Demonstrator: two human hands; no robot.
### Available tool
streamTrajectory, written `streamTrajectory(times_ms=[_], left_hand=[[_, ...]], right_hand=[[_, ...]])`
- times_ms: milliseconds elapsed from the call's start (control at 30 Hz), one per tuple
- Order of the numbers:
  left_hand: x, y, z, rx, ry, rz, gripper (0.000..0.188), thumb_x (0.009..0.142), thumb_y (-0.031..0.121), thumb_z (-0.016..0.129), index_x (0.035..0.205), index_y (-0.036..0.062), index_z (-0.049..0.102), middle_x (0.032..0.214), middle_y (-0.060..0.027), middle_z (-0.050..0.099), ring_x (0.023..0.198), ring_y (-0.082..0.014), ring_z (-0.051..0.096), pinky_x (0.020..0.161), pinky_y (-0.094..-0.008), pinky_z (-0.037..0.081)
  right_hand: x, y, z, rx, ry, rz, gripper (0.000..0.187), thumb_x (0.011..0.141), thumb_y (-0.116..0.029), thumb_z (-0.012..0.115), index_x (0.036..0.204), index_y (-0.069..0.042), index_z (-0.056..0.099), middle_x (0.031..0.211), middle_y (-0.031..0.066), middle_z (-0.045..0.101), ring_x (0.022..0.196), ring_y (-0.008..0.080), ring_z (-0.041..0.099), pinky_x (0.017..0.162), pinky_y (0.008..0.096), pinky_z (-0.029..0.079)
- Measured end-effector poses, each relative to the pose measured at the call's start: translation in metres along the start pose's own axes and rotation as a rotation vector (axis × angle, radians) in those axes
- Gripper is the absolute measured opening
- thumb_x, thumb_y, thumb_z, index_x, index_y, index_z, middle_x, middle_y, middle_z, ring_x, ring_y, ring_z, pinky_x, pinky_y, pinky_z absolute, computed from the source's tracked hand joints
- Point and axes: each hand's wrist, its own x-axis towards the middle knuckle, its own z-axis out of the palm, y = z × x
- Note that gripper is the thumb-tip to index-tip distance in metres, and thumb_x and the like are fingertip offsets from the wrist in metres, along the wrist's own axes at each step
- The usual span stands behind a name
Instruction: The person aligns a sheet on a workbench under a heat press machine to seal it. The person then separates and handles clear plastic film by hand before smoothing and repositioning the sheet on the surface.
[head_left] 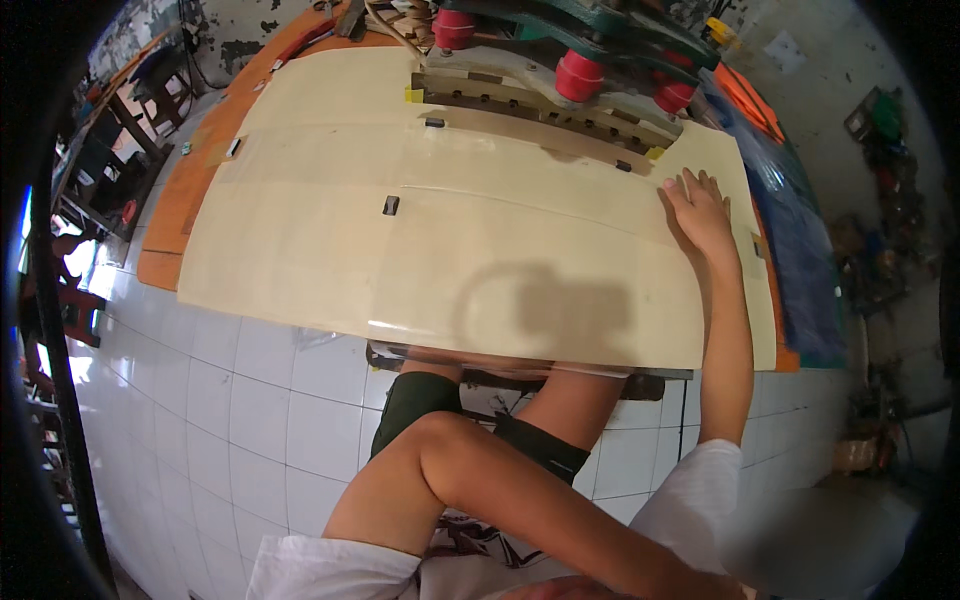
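My right hand (703, 210) lies flat with fingers spread near the right end of a large cream-coloured sheet (300, 240) that covers the work table. Across my body to the lower right reaches my left arm. Only a part of my left hand (722, 588) shows at the lower edge, and its fingers are hidden. Small dark rectangular pieces, one of them (390, 206) near the middle, sit on the sheet. Beyond it stands a dark green machine (600, 35) with red cylinders (580, 75) and a long metal bar with slots (540, 115) low over the sheet.
An orange table edge (190, 210) shows at the left. Blue clear plastic (790, 220) and an orange item (748, 100) lie on the right side. My legs are under the near edge, above a white tiled floor (250, 400). A grey blur (820, 540) fills the lower right.
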Motion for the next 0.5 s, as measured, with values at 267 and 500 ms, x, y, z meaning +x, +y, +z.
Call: streamTrajectory(times_ms=[267, 500], left_hand=[[-0.048, -0.026, 0.021, -0.132, 0.112, 0.340, 0.032, 0.091, 0.030, 0.048, 0.093, -0.0021, 0.055, 0.084, -0.0188, 0.057, 0.074, -0.0350, 0.058, 0.072, -0.0467, 0.044], [-0.094, 0.130, -0.152, 0.547, -0.232, -1.000, 0.020, 0.083, 0.018, 0.069, 0.098, 0.0041, 0.069, 0.097, -0.0097, 0.069, 0.089, -0.0265, 0.066, 0.078, -0.0392, 0.052]], right_hand=[[0.005, -0.002, 0.009, 0.055, -0.086, 0.074, 0.079, 0.090, -0.059, 0.039, 0.144, -0.001, 0.032, 0.149, 0.0276, 0.024, 0.140, 0.0404, 0.020, 0.112, 0.0558, 0.014], [0.002, 0.007, 0.014, 0.040, -0.109, 0.189, 0.078, 0.092, -0.059, 0.034, 0.146, -0.003, 0.027, 0.151, 0.0273, 0.018, 0.141, 0.0420, 0.015, 0.111, 0.0593, 0.012]])
